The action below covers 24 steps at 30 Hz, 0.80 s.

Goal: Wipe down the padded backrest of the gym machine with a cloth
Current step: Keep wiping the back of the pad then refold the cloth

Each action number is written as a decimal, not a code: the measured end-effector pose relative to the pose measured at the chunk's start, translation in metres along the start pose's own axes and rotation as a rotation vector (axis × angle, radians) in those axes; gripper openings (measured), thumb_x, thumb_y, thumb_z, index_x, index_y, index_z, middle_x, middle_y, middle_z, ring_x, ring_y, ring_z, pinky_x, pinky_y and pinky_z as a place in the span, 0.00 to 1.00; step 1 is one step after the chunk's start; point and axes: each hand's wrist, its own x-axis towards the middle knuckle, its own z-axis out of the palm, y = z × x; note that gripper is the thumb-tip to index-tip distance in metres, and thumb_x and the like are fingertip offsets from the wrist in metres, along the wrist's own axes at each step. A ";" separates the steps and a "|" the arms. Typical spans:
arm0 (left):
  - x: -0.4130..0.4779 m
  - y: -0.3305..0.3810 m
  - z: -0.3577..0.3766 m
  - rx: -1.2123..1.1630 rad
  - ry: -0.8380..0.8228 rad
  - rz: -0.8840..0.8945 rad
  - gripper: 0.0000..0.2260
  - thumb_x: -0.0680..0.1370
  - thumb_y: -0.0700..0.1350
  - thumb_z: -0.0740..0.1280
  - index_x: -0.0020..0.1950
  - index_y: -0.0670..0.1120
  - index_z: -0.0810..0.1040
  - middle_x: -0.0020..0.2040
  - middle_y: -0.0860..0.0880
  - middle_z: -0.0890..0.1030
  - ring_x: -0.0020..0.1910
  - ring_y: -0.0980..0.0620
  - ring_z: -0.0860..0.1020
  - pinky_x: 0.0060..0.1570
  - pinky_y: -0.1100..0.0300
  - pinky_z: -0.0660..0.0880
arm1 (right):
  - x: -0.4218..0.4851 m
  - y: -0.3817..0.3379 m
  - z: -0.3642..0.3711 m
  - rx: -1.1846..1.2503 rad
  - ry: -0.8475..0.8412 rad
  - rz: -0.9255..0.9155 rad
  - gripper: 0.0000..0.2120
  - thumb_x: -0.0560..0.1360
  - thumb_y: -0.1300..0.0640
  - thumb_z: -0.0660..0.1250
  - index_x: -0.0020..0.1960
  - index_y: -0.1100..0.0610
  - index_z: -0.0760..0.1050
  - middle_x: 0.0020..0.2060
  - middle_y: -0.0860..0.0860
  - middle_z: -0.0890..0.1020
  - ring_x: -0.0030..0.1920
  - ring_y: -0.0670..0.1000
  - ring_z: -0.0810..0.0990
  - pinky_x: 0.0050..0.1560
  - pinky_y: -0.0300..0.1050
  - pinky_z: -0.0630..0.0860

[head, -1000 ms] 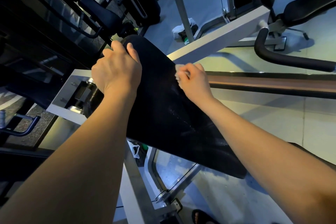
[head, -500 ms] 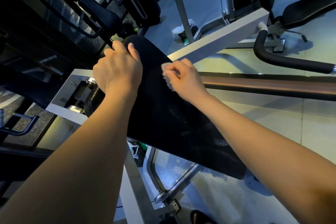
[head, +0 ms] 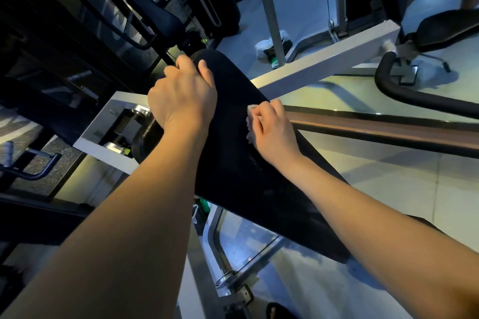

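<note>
View from above, looking down two bare forearms at a long black padded backrest (head: pixel 233 168). It runs diagonally from the upper centre of the frame to the lower right. The left hand (head: pixel 181 96) sits at the pad's top end, upper centre, with its fingers curled over the far edge in a firm hold. The right hand (head: pixel 272 132), just right of centre, has its fingers closed round a small pale cloth (head: pixel 249 122). The cloth is bunched and pressed against the pad close to its right-hand edge, and only a sliver shows past the knuckles. A white metal beam (head: pixel 324 62) crosses behind the pad toward the upper right.

The cloth looks small and wadded, so bare fingers rather than fabric may end up dragging over the padding, or the wad could work loose from the grasp. The wiping hand is also near the pad's side, and a stroke carried too far would probably run off the edge. The long lower stretch of the pad, toward the lower right, seems easy to miss with such short passes.

Compared with half a second ago, the right hand and cloth sit lower in the frame and nearer the pad's right edge — they were higher and closer to its middle. The left hand has not shifted.
</note>
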 end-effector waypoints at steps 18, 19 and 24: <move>0.000 0.001 0.001 -0.005 0.002 -0.002 0.24 0.84 0.60 0.45 0.62 0.44 0.72 0.50 0.42 0.80 0.44 0.37 0.79 0.39 0.49 0.62 | -0.058 0.055 -0.004 -0.078 -0.078 0.055 0.06 0.81 0.62 0.64 0.56 0.64 0.75 0.48 0.59 0.72 0.40 0.60 0.76 0.42 0.41 0.65; 0.000 0.001 0.001 -0.002 0.004 -0.003 0.24 0.84 0.60 0.45 0.62 0.44 0.72 0.50 0.42 0.79 0.44 0.37 0.79 0.38 0.49 0.62 | -0.058 0.053 -0.004 -0.071 -0.074 0.086 0.06 0.81 0.62 0.64 0.55 0.64 0.75 0.48 0.60 0.72 0.40 0.61 0.77 0.42 0.43 0.66; 0.000 0.001 0.001 -0.006 0.000 0.002 0.24 0.84 0.60 0.45 0.63 0.44 0.72 0.52 0.41 0.79 0.46 0.36 0.79 0.39 0.49 0.62 | -0.023 -0.002 0.002 0.040 -0.023 0.088 0.06 0.82 0.61 0.63 0.54 0.65 0.74 0.50 0.60 0.73 0.43 0.55 0.74 0.44 0.38 0.64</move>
